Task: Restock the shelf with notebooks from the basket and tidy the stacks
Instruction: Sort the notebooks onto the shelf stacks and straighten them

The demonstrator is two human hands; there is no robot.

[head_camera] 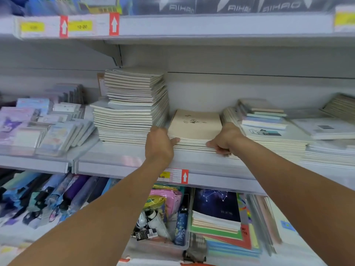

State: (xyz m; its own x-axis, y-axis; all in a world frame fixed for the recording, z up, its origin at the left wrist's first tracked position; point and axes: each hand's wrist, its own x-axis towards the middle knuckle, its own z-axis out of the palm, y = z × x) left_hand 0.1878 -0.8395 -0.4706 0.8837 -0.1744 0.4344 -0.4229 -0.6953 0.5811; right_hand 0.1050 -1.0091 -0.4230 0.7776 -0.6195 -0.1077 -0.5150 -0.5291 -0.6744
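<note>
Two hands reach in from the bottom of the frame: the left hand (160, 143) and the right hand (223, 140). Three shelves cross the picture, at top, middle (211, 166) and bottom. Three red arrow tags show: two at upper left (63, 26) (114, 24), one at centre (184, 176). One tall notebook stack (132, 106) stands left of centre; one low stack (194, 131) lies between the hands.

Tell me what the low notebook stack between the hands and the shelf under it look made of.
Low notebook stack: paper with a matt cream card cover, judging by thin pale page edges and no glare. Shelf: probably painted metal, smooth pale grey, with a clear plastic front strip holding a price label.
</note>
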